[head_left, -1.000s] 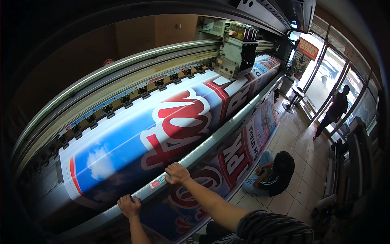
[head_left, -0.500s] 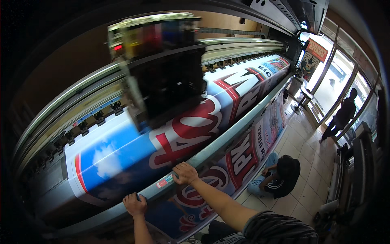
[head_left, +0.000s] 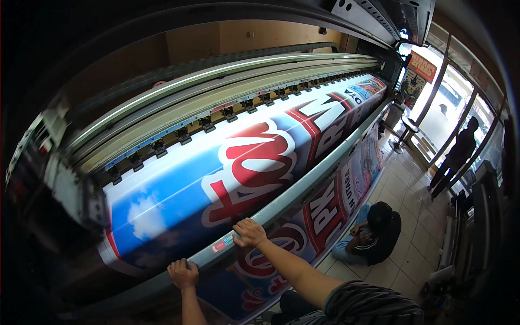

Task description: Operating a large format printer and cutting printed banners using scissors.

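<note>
My left hand (head_left: 183,273) and my right hand (head_left: 249,233) rest on a long grey metal rail (head_left: 292,205), fingers curled over its top edge. Between them a small sticker (head_left: 222,243) is on the rail. Beyond it, a wide printed banner (head_left: 146,216) in blue, white and red slopes out of a large-format printer (head_left: 216,92). The printed sheet also hangs on my side below the rail (head_left: 319,216). The printer's carriage (head_left: 59,179), blurred by motion, is over the banner's left end.
A row of black clamps (head_left: 182,135) lines the printer bed. On the tiled floor (head_left: 403,222) to the right a person (head_left: 374,233) sits low beside the hanging banner. Another person (head_left: 460,154) stands near the glass doors (head_left: 441,116). A round stool (head_left: 410,125) is at the far right.
The carriage has swept from the middle of the banner to its left end, uncovering the print and clamps behind it. Both my hands keep their place on the rail.
</note>
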`<state>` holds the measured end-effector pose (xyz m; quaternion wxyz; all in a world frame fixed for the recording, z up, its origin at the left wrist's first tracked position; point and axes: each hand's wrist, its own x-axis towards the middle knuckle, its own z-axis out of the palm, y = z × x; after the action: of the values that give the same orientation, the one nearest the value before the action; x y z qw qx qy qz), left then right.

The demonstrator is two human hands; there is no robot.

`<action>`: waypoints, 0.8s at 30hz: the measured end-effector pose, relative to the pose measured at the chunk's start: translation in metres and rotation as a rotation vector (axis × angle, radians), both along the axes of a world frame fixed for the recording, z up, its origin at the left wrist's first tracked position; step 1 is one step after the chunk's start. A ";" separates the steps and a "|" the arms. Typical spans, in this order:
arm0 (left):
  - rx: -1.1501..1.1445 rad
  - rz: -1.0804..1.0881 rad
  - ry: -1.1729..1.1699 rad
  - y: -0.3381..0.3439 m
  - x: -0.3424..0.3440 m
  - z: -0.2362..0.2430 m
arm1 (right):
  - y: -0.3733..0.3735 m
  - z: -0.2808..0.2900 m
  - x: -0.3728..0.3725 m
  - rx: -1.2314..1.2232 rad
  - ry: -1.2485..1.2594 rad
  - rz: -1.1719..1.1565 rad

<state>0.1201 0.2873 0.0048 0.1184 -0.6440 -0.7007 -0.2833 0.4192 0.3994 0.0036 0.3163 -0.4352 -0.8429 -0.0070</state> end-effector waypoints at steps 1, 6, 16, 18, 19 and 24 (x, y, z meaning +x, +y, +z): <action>-0.005 0.002 -0.003 0.000 0.000 0.000 | 0.000 0.000 0.000 0.020 0.010 -0.001; -0.019 0.002 0.004 -0.001 0.000 0.002 | -0.001 0.003 0.001 0.010 -0.029 -0.007; -0.042 0.016 0.006 -0.003 0.001 0.006 | -0.003 0.005 0.000 -0.002 -0.004 -0.007; -0.052 0.004 -0.007 -0.002 0.000 0.006 | -0.001 0.005 0.000 0.001 -0.003 -0.007; -0.049 0.002 0.004 -0.002 -0.001 0.007 | -0.001 0.005 -0.001 0.022 -0.001 -0.006; -0.045 -0.042 0.003 -0.001 -0.003 0.003 | -0.001 0.001 0.000 -0.065 -0.038 -0.004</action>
<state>0.1172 0.2862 0.0077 0.0990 -0.6615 -0.6932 -0.2686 0.4191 0.3987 0.0047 0.2858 -0.4466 -0.8478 0.0116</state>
